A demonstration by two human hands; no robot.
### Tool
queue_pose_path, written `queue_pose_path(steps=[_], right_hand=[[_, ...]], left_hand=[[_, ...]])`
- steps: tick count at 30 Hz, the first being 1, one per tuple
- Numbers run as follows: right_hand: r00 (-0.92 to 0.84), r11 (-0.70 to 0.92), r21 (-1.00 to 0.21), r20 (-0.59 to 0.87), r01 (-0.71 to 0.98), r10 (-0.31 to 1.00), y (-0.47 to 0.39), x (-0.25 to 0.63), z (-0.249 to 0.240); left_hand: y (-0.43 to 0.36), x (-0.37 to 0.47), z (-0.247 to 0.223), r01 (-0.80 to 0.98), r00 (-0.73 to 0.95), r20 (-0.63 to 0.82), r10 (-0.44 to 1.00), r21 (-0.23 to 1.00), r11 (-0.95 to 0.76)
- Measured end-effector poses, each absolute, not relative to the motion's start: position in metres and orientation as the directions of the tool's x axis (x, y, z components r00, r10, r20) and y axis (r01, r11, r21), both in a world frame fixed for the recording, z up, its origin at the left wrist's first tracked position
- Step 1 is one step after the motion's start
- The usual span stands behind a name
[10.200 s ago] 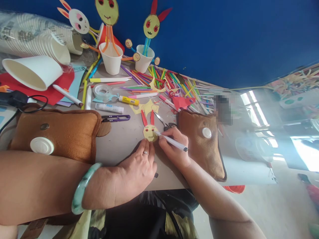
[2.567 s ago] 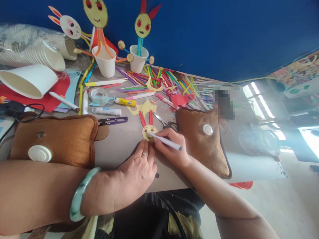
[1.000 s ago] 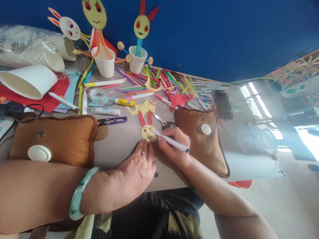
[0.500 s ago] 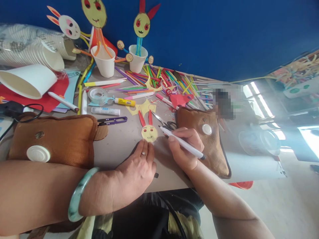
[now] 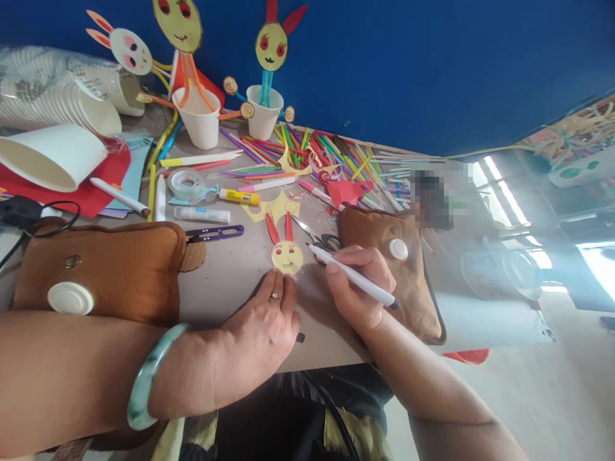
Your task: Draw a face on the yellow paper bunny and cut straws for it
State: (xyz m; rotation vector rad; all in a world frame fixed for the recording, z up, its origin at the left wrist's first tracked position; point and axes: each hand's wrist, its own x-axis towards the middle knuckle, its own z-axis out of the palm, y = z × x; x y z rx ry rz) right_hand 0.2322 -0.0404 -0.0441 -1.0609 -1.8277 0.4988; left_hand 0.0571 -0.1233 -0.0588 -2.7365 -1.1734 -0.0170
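A small round yellow paper rabbit face (image 5: 287, 257) with red ears lies flat on the table. Eyes, lashes and a mouth are drawn on it. The outstretched fingertips of my left hand (image 5: 262, 326) press its lower edge; the hand is flat and grips nothing. In my right hand (image 5: 362, 285) is a white marker pen (image 5: 353, 279), pinched between thumb and fingers. Its dark tip points to the upper left, just right of the face and apart from the paper. Scissors (image 5: 328, 242) lie behind the tip, and purple thread snips (image 5: 218, 233) lie left of the face.
Brown hand-warmer cushions (image 5: 120, 256) flank the work spot, one partly under my left forearm. Further back are a glue stick (image 5: 240, 196), clear tape (image 5: 188, 184), many coloured sticks (image 5: 307, 144), and paper cups (image 5: 199, 125) holding rabbit figures. A blue partition (image 5: 384, 77) rises behind.
Both hands keep nearly the same pose. The table scene has shifted very slightly left in view; the marker tip stays beside the face.
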Motion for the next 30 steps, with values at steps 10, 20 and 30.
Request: queue_pose_path(steps=[10,20,30], right_hand=[[-0.151,0.508,-0.674,0.516,0.536,0.843,-0.041,0.232,-0.043],[-0.149,0.507,-0.683,0.513,0.526,0.845,-0.037,0.232,-0.043],[-0.048,0.459,-0.722,0.511,0.518,0.858,-0.028,0.235,-0.044]], left_hand=[[-0.124,0.058,-0.061,0.723,0.687,0.06,0.725,-0.166,-0.671],[-0.122,0.057,-0.058,0.719,0.692,0.091,0.716,-0.177,-0.672],[-0.114,0.053,-0.043,0.689,0.722,0.114,0.682,-0.202,-0.696]])
